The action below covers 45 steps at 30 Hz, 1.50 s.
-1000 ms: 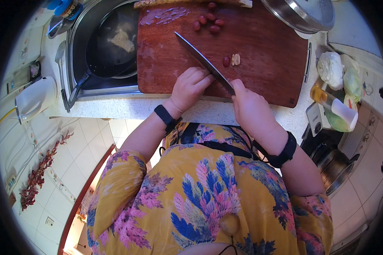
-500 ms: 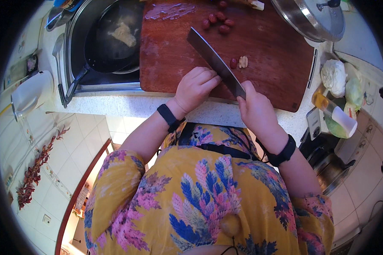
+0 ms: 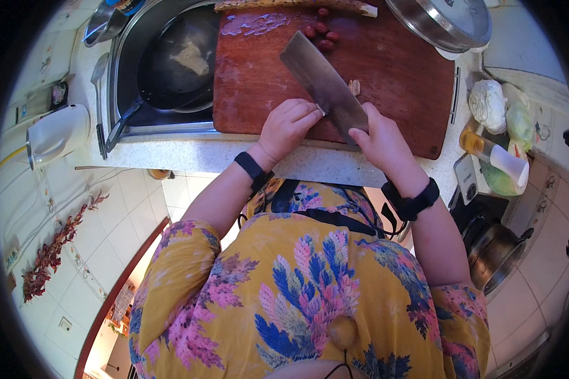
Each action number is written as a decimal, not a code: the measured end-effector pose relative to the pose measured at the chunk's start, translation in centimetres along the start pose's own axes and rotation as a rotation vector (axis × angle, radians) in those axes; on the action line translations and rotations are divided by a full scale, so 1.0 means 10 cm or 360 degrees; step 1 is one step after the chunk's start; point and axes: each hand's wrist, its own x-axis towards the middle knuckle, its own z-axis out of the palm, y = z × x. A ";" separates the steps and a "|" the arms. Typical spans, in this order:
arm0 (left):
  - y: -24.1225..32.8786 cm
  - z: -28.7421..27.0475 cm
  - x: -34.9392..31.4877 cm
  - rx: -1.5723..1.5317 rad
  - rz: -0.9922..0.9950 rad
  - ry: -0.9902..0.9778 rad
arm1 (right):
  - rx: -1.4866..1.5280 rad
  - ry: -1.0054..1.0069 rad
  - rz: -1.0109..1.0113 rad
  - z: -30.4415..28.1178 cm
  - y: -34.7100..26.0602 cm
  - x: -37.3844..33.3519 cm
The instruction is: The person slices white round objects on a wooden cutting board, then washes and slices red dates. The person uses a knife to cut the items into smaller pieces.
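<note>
My right hand [image 3: 385, 140] is wrapped round the handle of a wide-bladed cleaver [image 3: 322, 79]. The blade reaches up and left over a reddish-brown wooden cutting board [image 3: 259, 82], its broad side tilted into view. My left hand [image 3: 289, 128] is closed in a pinch, fingertips at the blade's left edge; a small whitish spot shows there, but what they hold is hidden. Just beyond the blade lies a pale cut piece [image 3: 354, 87], partly covered by it. Several dark-red dates [image 3: 321, 28] sit farther back on the board.
A long brown root [image 3: 284, 5] with a white cut end lies along the far edge. At left, a black frying pan [image 3: 174, 76] rests in the sink beside a spatula [image 3: 99, 95]. A pot lid [image 3: 442, 22], bags [image 3: 488, 106] and an oil bottle [image 3: 480, 145] stand right.
The cleaver has rolled, showing more of its broad side and covering the date near the pale piece. My left fingertips stay by the blade. The whole view has shifted slightly.
</note>
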 end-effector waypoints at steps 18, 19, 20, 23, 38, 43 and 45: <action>0.02 0.00 -0.04 0.0081 -0.0015 0.0007 | -0.0243 -0.0061 -0.0001 0.02 -0.12 -0.07; 0.02 0.00 -0.04 0.0093 0.0004 0.0016 | -0.0257 -0.0068 -0.0025 0.02 -0.13 -0.09; 0.01 0.00 -0.04 0.0103 0.0023 0.0024 | -0.0261 -0.0076 -0.0033 0.03 -0.14 -0.10; 0.00 0.00 -0.05 0.0110 0.0047 0.0032 | -0.0242 -0.0076 -0.0067 0.06 -0.16 -0.14; 0.01 0.07 -0.04 0.0014 -0.0077 0.0093 | -0.0494 -0.0050 -0.0049 0.20 -0.39 -0.21; 0.00 0.08 -0.02 -0.0015 -0.0090 0.0106 | -0.0425 -0.0066 0.0076 0.21 -0.35 -0.16; 0.00 0.08 -0.01 -0.0025 -0.0112 0.0092 | -0.0311 -0.0036 0.0086 0.22 -0.31 -0.14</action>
